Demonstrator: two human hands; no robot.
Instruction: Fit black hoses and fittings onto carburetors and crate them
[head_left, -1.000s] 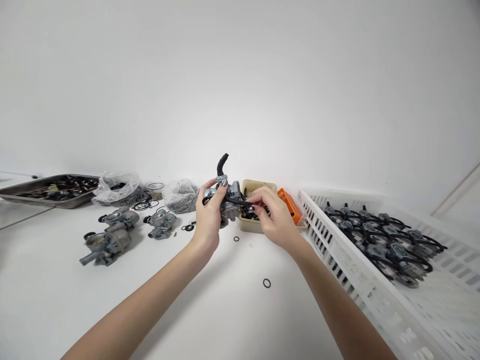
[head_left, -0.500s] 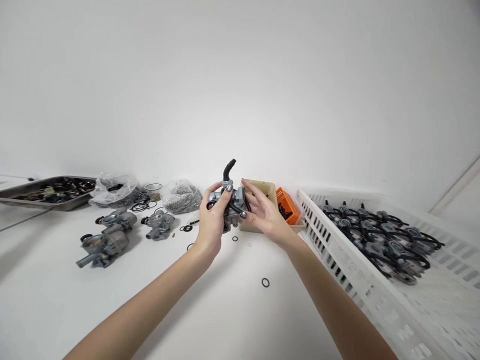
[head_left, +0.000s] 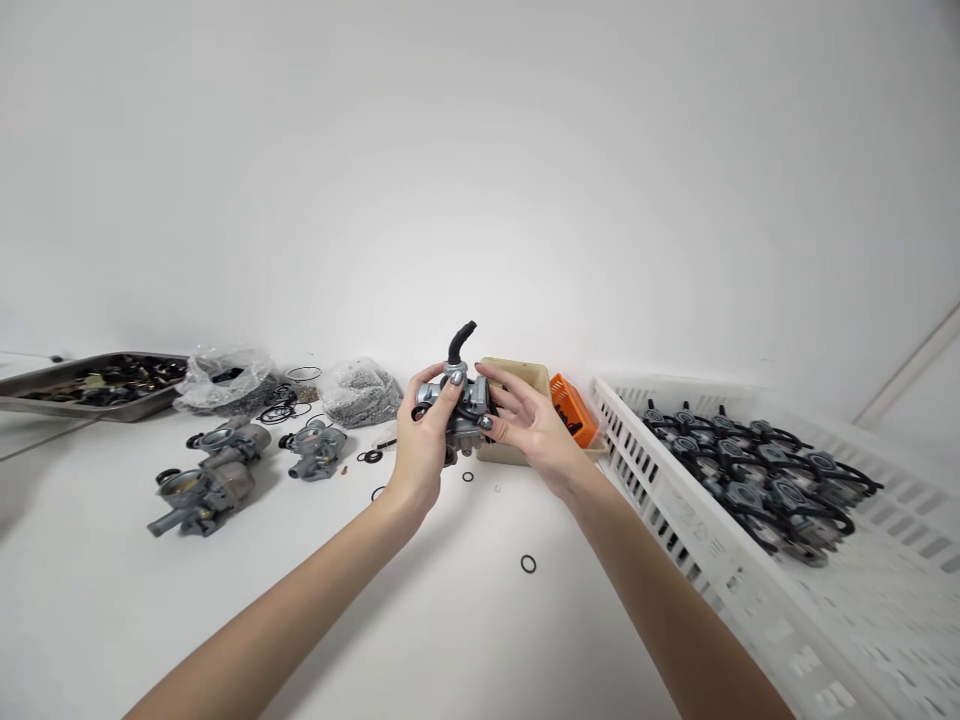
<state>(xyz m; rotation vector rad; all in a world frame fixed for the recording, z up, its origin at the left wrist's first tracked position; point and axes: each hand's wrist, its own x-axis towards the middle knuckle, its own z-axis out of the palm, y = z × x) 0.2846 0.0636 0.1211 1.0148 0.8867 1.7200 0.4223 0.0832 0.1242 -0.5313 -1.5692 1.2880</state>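
A grey metal carburetor (head_left: 469, 410) with a bent black rubber hose (head_left: 462, 342) sticking up from its top is held above the table. My left hand (head_left: 427, 420) grips it from the left, thumb pressed on its upper face. On the right side, my right hand (head_left: 525, 415) touches the body with thumb and fingertips, closed around its edge. Part of the carburetor's underside and right side is hidden by the fingers. Black O-rings (head_left: 529, 564) lie on the table below the hands.
At right stands a white slotted crate (head_left: 720, 590) with several carburetors. Behind my right hand are a beige bin (head_left: 506, 456) and an orange basket (head_left: 571, 408). To the left lie more carburetors (head_left: 315, 447), plastic bags of small parts (head_left: 360, 392) and a metal tray (head_left: 150, 405).
The view has shifted very slightly. Both hands keep hold of the carburetor, and the right thumb and fingers have moved a little along its right side.
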